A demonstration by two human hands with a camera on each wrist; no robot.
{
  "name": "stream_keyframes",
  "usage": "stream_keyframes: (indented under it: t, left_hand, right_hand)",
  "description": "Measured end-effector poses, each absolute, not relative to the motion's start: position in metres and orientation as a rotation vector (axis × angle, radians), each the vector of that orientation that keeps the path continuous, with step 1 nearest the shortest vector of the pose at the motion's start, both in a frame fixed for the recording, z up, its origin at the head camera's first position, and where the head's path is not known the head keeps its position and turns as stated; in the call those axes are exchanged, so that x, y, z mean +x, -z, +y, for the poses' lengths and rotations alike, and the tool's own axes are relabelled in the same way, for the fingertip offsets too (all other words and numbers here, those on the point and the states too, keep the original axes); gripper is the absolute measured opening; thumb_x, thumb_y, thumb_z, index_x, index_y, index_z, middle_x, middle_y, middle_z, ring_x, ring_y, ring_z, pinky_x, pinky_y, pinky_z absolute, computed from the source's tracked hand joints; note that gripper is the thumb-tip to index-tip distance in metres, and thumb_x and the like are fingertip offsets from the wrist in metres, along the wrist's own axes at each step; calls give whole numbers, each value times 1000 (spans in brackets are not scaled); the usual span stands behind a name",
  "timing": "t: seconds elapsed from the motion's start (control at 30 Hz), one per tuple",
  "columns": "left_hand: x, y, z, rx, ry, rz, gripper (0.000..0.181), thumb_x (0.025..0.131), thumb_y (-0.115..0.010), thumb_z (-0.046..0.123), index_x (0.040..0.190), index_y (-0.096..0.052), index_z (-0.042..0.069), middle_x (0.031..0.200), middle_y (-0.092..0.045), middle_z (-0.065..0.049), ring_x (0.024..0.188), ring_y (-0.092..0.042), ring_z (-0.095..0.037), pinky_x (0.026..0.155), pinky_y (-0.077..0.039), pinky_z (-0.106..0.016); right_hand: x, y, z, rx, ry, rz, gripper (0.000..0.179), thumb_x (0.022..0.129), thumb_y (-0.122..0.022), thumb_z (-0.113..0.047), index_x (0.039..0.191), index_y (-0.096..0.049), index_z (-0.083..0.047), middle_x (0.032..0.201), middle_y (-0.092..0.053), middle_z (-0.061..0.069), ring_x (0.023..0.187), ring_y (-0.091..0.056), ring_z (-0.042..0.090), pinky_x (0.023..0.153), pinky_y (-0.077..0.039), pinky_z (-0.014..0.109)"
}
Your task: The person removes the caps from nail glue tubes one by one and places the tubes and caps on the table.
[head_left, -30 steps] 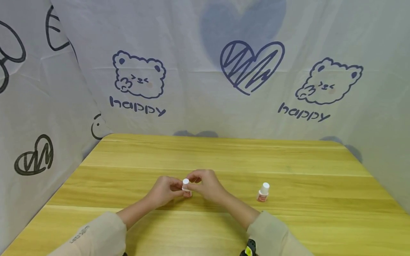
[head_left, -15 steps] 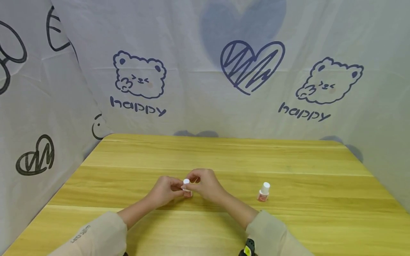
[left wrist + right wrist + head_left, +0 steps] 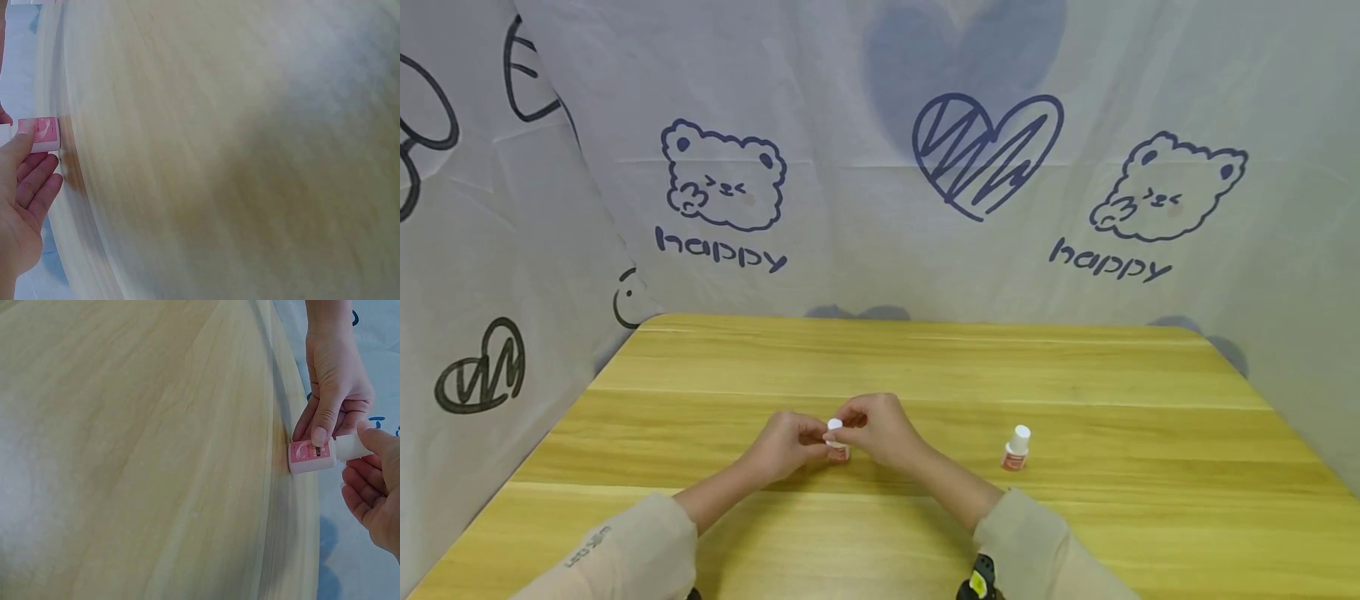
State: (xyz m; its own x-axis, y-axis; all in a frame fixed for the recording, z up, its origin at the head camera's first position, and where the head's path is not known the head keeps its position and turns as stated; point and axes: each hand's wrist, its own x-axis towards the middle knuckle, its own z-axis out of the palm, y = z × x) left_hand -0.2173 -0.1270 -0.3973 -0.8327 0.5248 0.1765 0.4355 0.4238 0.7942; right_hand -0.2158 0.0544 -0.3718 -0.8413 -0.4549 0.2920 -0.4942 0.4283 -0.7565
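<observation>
A small white bottle [image 3: 306, 465] with a pink label stands on the wooden table, between both hands. My left hand [image 3: 780, 450] pinches its labelled body from the left, thumb lying on the label [image 3: 46, 130]. On the white cap [image 3: 351, 447], the thumb and fingers of my right hand [image 3: 883, 433] close from the other side. In the right wrist view the cap sits in line with the bottle's neck. A second bottle [image 3: 1015, 450] of the same look, white cap upward, stands upright to the right of my right hand.
The light wooden table [image 3: 1075, 375] reaches back to a pale cloth [image 3: 850, 208] printed with bears and hearts. More of this cloth hangs along the left side. A black and yellow device [image 3: 979, 579] shows by the right sleeve.
Both hands stay at the bottle, and the right hand's fingers shift slightly around the cap. The second bottle keeps its place.
</observation>
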Motion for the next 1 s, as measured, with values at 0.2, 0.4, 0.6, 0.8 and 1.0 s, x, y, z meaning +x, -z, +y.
stream_keyframes:
  t: [0.2,0.4,0.6,0.8,1.0]
  left_hand:
    - [-219,397,-128,872,-1357,2567,13,84,-66,5,94,-72,-2,86,-73,-13,77,-71,-16,69,-56,-20]
    - [-220,395,-129,875,-1307,2612,9,82,-65,-1,88,-71,-4,83,-72,-16,76,-70,-20,67,-56,-20]
    - [-221,394,-129,863,-1277,2632,8,82,-66,-1,87,-71,-4,82,-72,-15,76,-70,-20,66,-55,-19]
    - [-221,393,-127,834,-1271,2638,6,81,-68,2,82,-71,-3,80,-72,-13,70,-65,-10,60,-52,-16]
    - [-220,393,-128,851,-1294,2619,7,82,-67,1,84,-71,-4,83,-72,-16,77,-70,-21,66,-56,-20]
  right_hand:
    - [-217,370,54,895,-1393,-2629,10,80,-72,-10,81,-71,0,77,-71,9,68,-59,9,62,-48,14]
    - [-218,370,54,910,-1353,-2652,9,80,-72,-10,82,-72,-2,78,-71,7,70,-59,7,66,-49,15]
    - [-218,367,55,956,-1357,-2691,9,82,-70,-9,86,-72,-1,83,-72,9,74,-62,11,68,-50,15]
    - [-220,362,58,1005,-1335,-2751,11,84,-67,-7,91,-71,0,86,-72,9,77,-62,13,67,-49,16]
    - [-220,360,58,1050,-1332,-2759,11,86,-64,-6,93,-71,0,88,-71,10,81,-63,15,69,-49,17]
